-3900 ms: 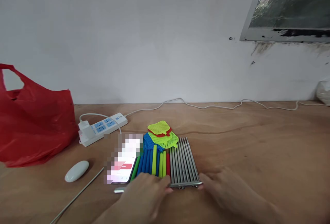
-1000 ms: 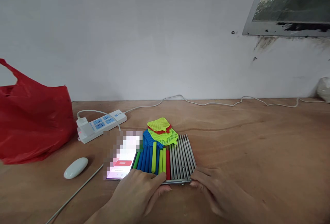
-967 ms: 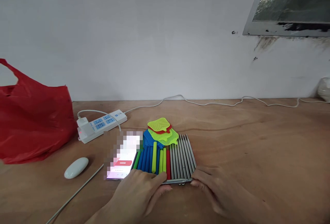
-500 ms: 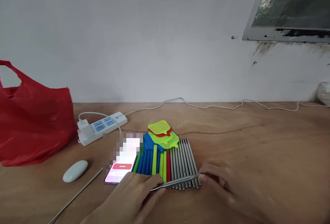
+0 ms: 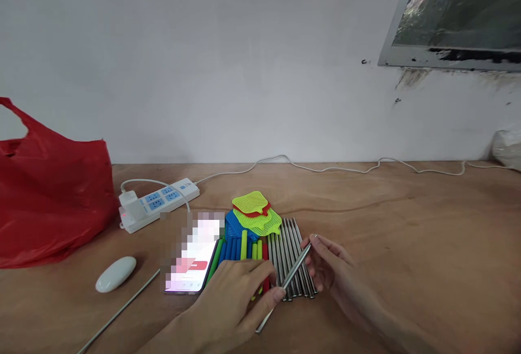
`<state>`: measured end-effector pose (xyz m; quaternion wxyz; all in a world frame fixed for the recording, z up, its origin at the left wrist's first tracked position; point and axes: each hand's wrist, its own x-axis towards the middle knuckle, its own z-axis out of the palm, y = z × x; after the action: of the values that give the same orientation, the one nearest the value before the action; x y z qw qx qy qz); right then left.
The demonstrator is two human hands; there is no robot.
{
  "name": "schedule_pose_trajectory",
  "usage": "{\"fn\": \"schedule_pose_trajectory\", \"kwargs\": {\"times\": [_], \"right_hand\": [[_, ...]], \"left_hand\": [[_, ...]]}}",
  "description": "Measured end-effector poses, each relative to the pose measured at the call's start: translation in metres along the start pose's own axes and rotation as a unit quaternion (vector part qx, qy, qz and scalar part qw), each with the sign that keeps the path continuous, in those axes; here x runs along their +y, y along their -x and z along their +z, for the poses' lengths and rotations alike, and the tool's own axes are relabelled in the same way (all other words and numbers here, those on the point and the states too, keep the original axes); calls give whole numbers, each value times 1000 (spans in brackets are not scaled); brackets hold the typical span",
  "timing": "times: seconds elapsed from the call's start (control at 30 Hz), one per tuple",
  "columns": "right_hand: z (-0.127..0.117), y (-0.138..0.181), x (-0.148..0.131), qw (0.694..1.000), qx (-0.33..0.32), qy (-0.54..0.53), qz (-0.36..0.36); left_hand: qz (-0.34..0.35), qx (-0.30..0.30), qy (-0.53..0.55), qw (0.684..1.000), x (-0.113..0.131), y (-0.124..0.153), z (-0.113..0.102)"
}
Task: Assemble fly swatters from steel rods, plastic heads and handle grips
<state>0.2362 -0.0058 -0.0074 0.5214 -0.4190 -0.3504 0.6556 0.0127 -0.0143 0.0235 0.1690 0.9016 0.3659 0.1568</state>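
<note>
Two bare hands are occupied with one slim silver metal rod (image 5: 297,265), which is held aslant over the tabletop (image 5: 407,223), well short of its far edge. The rod's upper end is pinched in the grip of the right hand (image 5: 325,261); farther down, it is held by the left hand (image 5: 244,294) with the thumb pressed against it (whether its lower tip touches the tabletop cannot be told). Behind it, a row of matching silver metal rods (image 5: 288,240) is laid side by side, pointed towards the far edge. Just left of the row, perforated yellow-green, red and blue plastic paddles (image 5: 249,202) are piled above green, blue, yellow-green and red tubes (image 5: 233,248), partly hidden by the left hand. Next to these, a lit smartphone (image 5: 203,245) is laid flat. A white power strip (image 5: 163,202) is placed nearer the far edge, and a crumpled red plastic bag (image 5: 57,202) is set towards the tabletop's left edge.
</note>
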Motion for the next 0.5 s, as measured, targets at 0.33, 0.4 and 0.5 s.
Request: {"fn": "schedule_pose_trajectory", "kwargs": {"times": [0.33,0.4,0.5], "right_hand": [[-39,-59,-32,936,70,338,-62],[-42,-71,-25,929,66,356,-77],[-49,-80,-11,918,63,377,-103]], "left_hand": [[75,63,-31,995,-14,-5,14],[78,62,-39,994,-15,-4,17],[72,60,-43,995,-14,-4,18]]}}
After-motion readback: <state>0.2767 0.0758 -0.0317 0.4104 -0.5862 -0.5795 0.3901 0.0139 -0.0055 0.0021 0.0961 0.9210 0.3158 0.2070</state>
